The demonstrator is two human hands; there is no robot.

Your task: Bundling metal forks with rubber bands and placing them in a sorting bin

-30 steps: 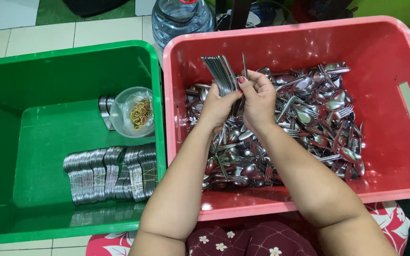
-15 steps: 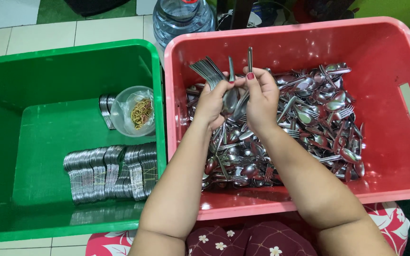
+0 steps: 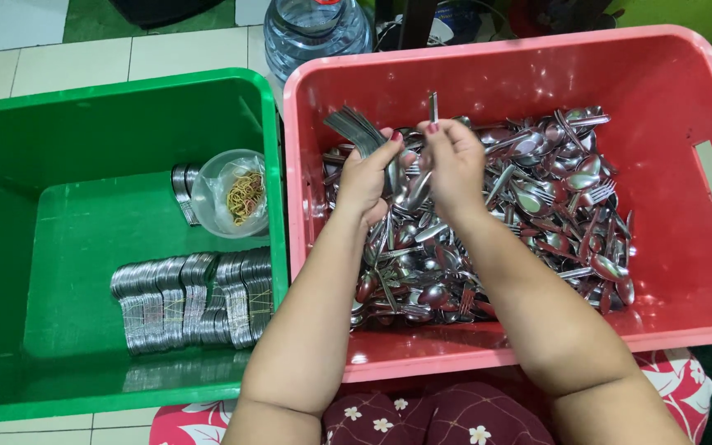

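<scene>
Both forearms reach over the near rim of the red crate (image 3: 702, 272), above a heap of loose spoons and forks (image 3: 537, 206) on its floor. The left hand (image 3: 366, 177) grips a fanned bunch of cutlery handles (image 3: 356, 130). Just beside it, the right hand (image 3: 453, 161) pinches a single upright utensil (image 3: 433, 107). Left, a green crate (image 3: 67, 206) holds bundled spoons (image 3: 195, 298) and a bowl of rubber bands (image 3: 231, 194).

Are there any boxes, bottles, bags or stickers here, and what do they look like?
Red crate: right side, big plastic rectangle, holds loose spoons and forks.
Green crate: left side, same shape, holds bundled cutlery.
Clear bowl: inside the green crate, round, lined with a thin bag, holding rubber bands.
Water jug: behind the crates, clear bluish plastic.
No stickers, signs or screens show.
</scene>
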